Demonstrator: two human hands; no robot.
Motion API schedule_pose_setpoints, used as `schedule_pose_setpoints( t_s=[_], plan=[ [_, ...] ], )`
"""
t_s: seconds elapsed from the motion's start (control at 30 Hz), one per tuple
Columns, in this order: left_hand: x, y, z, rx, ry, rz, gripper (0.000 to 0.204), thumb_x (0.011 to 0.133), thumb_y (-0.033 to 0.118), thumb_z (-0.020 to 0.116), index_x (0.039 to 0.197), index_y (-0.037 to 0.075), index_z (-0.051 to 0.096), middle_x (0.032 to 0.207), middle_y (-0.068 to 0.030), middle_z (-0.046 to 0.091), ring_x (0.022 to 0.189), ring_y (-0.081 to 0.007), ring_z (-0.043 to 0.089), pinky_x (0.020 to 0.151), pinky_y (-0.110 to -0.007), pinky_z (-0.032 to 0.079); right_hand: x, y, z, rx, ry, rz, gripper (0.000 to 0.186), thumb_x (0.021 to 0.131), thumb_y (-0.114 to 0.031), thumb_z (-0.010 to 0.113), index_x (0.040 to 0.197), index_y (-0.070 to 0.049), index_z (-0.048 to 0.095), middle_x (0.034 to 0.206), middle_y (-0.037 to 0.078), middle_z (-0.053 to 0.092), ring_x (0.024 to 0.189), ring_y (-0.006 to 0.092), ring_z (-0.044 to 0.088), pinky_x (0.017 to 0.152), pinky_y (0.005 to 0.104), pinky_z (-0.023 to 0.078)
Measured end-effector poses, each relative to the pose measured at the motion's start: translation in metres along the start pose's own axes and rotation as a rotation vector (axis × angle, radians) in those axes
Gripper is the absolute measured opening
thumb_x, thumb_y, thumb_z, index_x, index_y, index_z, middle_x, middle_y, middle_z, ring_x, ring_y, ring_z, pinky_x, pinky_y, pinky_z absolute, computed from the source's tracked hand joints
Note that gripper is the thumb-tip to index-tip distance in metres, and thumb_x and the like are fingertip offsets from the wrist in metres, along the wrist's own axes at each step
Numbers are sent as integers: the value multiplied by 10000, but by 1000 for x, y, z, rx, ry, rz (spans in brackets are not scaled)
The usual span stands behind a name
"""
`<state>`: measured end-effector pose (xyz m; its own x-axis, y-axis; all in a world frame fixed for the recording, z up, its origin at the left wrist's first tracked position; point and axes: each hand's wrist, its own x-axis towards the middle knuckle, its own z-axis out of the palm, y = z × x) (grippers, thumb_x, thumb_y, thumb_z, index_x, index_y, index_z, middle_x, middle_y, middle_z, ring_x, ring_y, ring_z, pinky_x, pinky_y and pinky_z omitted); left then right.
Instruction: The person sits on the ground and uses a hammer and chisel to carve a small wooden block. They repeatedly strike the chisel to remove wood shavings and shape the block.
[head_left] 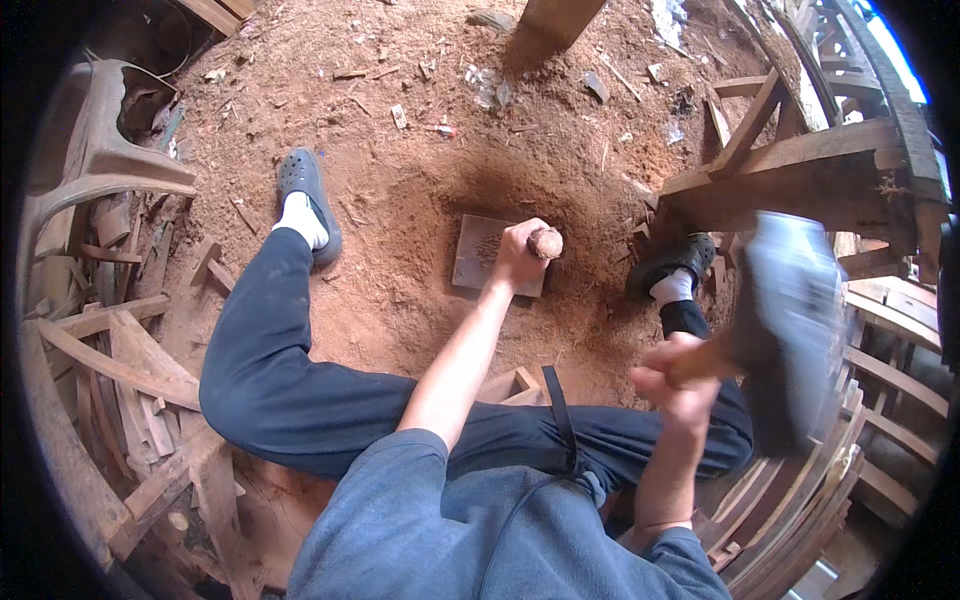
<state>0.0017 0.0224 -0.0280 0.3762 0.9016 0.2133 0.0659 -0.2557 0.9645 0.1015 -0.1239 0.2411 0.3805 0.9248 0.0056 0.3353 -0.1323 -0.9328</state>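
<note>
My left hand [519,254] is closed around an upright round piece [545,243] with a rough, battered brown top. Beneath it a square, dust-covered block [475,252] lies in a hollow of the sawdust; what the piece's lower end touches is hidden. On the right, my right hand [673,378] grips the wooden handle of a large hammer-like tool [785,310], whose broad grey head is raised near the camera and smeared by motion.
Sawdust and scraps [400,115] surround the hollow. A grey plastic chair [120,145] and wooden offcuts [130,370] are at left. A timber frame [780,160] and stacked slats [890,370] stand right, a post [555,20] at top. My outstretched legs flank the block.
</note>
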Motion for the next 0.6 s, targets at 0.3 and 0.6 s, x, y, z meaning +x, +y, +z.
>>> schedule_pose_setpoints(
  t_s=[0.3,0.6],
  plan=[
    [0,0,-2,6,23,17,151,678,50,702,796,35,610,738,-139,655,714,-282,682,626,-331,521,-10,24,7,765,-346,134,265,596,103,642,598,-45,422,457,71,447,344,152,409,329,304,342],
    [-6,0,-8,7,-13,5,191,642,36,695,810,25,604,758,-135,652,733,-281,674,648,-332,517,-37,111,62,346,-296,893,157,695,-47,624,637,-35,479,480,31,447,349,131,438,337,283,364]
  ],
)
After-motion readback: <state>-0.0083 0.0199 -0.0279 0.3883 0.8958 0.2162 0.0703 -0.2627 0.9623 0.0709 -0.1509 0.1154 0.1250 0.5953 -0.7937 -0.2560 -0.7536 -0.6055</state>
